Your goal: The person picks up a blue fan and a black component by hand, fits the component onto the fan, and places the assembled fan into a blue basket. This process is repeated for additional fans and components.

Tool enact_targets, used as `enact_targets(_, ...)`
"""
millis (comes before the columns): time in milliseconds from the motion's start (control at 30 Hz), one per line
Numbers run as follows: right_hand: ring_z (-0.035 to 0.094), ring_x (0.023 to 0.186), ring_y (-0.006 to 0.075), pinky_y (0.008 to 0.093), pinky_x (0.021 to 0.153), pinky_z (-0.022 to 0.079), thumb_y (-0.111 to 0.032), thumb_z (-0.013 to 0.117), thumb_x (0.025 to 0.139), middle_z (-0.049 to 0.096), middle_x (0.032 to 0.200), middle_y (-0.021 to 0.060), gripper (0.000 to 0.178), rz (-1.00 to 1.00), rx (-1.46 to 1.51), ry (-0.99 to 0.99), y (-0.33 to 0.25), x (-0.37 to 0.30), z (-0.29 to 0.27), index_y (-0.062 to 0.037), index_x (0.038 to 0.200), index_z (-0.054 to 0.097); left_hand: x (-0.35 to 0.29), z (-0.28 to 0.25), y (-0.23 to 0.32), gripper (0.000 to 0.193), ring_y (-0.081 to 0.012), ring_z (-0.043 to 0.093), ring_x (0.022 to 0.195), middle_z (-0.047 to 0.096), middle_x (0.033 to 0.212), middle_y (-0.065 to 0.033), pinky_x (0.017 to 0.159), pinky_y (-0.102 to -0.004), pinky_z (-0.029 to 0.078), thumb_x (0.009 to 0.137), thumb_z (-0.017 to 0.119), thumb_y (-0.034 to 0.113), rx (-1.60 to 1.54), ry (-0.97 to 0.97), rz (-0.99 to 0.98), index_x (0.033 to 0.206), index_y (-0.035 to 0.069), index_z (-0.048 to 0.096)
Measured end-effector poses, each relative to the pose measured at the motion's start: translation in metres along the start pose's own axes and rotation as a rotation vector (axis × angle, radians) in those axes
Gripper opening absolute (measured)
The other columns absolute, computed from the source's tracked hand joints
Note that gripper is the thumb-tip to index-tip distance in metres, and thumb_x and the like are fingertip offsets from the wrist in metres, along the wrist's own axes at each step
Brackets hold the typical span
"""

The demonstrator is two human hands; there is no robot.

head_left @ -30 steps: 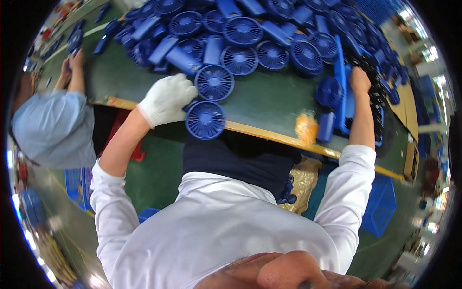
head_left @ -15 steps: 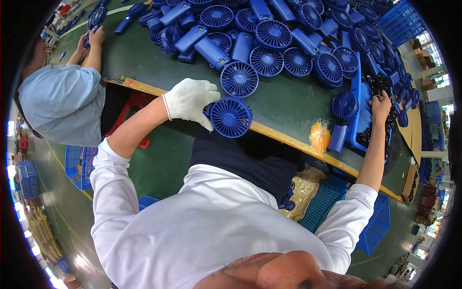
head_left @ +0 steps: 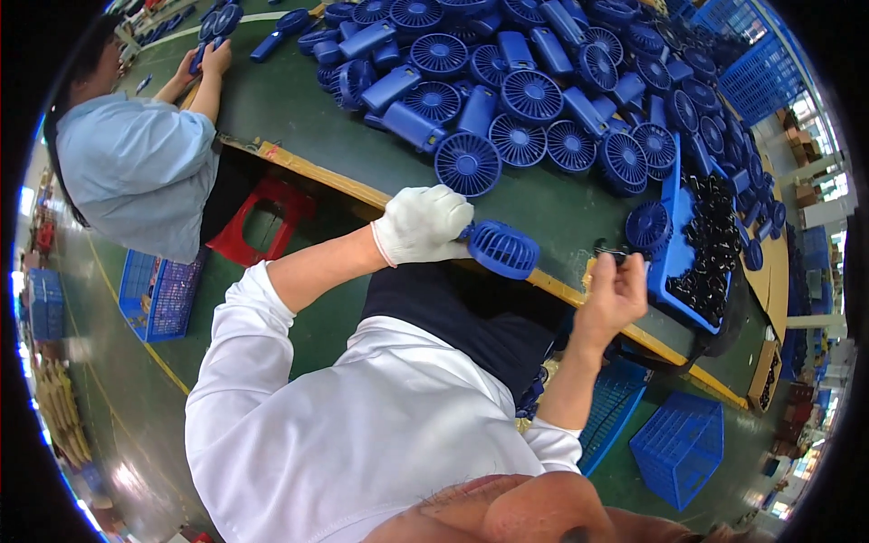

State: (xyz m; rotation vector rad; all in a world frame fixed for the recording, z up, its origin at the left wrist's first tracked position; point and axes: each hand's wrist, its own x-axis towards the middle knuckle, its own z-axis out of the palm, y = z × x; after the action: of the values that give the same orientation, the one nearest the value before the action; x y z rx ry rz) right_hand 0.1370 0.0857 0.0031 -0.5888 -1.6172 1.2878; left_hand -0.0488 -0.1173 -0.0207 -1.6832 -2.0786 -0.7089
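My gloved left hand [head_left: 424,224] is closed around the handle of a blue handheld fan [head_left: 503,250], holding it above the table's front edge with its round grille tilted. The fingers hide most of the handle. My bare right hand [head_left: 614,303] pinches a small black part [head_left: 612,252] between thumb and fingertips, a short way right of the fan; its exact kind is too small to make out. Beyond that hand, a blue tray [head_left: 672,262] holds a heap of small black parts [head_left: 711,258]. Another blue fan [head_left: 648,226] lies against the tray's left side.
A large pile of blue fans [head_left: 529,95] covers the far side of the green table [head_left: 299,122]. At the left sits a co-worker [head_left: 136,167] holding a fan. A red stool [head_left: 262,226] and blue crates [head_left: 679,448] stand on the floor below.
My right hand has come out of the tray with a small black part and moved left toward the fan. My left hand has shifted right and turned the fan's grille.
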Motion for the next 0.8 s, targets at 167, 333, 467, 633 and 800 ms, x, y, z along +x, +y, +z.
enact_targets(167, 0.067, 0.080, 0.0143, 0.0216, 0.058, 0.053, 0.007, 0.065, 0.087, 0.067, 0.091, 0.0080, 0.018, 0.066, 0.306, -0.087, -0.014, -0.034, 0.027, 0.0061, 0.104, 0.063, 0.007, -0.001, -0.007, 0.036, -0.0250, 0.062, 0.060, 0.058, 0.064, -0.0050, 0.051, -0.0378, 0.049, 0.061, 0.080, 0.040, 0.015, -0.006, 0.054, 0.065, 0.012, 0.059)
enact_targets(333, 0.070, 0.083, 0.0229, 0.0254, 0.059, 0.059, 0.006, 0.066, 0.086, 0.063, 0.096, 0.0119, 0.017, 0.071, 0.450, -0.105, -0.018, -0.048, 0.041, 0.0086, 0.103, 0.063, 0.022, -0.007, 0.000, 0.037, -0.0219, 0.061, 0.051, 0.058, 0.055, -0.0099, 0.052, -0.0337, 0.047, 0.072, 0.077, 0.040, -0.235, 0.076, -0.405, 0.068, 0.004, 0.067)
enact_targets(467, 0.070, 0.082, 0.0248, 0.0276, 0.060, 0.060, 0.006, 0.065, 0.087, 0.063, 0.097, 0.0121, 0.019, 0.146, 0.590, -0.106, -0.018, -0.049, 0.050, 0.0095, 0.105, 0.062, 0.027, 0.001, 0.020, 0.033, -0.0115, 0.064, 0.071, 0.067, 0.075, -0.0071, 0.067, -0.0287, 0.051, 0.085, 0.068, 0.029, -1.146, 0.288, -0.874, 0.093, -0.004, 0.070)
enact_targets(633, 0.070, 0.080, 0.0253, 0.0293, 0.062, 0.061, 0.007, 0.066, 0.085, 0.059, 0.103, 0.0125, 0.028, 0.260, 0.709, -0.225, -0.021, -0.045, 0.059, 0.0122, 0.112, 0.060, 0.035, 0.012, 0.050, 0.032, -0.0134, 0.063, 0.087, 0.067, 0.095, -0.0067, 0.081, -0.0283, 0.050, 0.090, 0.061, 0.024, -1.393, 0.208, -0.783, 0.109, -0.002, 0.063)
enact_targets(800, 0.065, 0.068, 0.0170, 0.0244, 0.051, 0.055, 0.003, 0.072, 0.084, 0.055, 0.098, 0.0094, 0.020, 0.301, 0.615, -0.227, -0.014, -0.040, 0.061, 0.0114, 0.100, 0.065, 0.032, 0.010, 0.053, 0.044, -0.0132, 0.061, 0.070, 0.066, 0.074, -0.0054, 0.065, -0.0275, 0.048, 0.088, 0.056, 0.040, -1.198, 0.116, -0.606, 0.091, -0.002, 0.067)
